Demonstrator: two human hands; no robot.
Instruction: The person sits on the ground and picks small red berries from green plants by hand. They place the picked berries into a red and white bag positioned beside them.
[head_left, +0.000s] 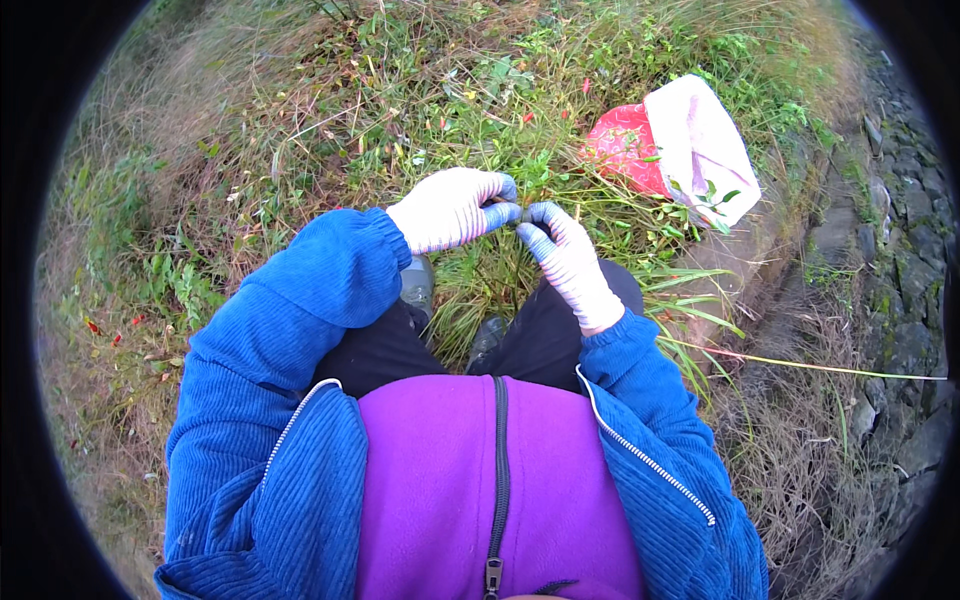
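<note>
Both my hands wear white knit gloves with thin coloured stripes and bluish fingertips. My left hand (456, 208) and my right hand (568, 259) meet fingertip to fingertip above the grass. Between them is a small greenish plant piece (518, 220), mostly hidden by the fingers, so its exact kind is unclear. Leafy green stems (536, 174) stand just beyond the fingertips. Ahead and to the right lies a red patterned bag (624, 146) with its white lining (701, 139) folded outward. A few green leaves rest against that lining.
Red chili peppers (586, 85) show scattered in the vegetation, with several more at far left (91, 327). Cut-looking stems lie beside the bag. A stone edge (739, 255) and dark stones (911, 202) run along the right. My boots (417, 283) stand in long grass.
</note>
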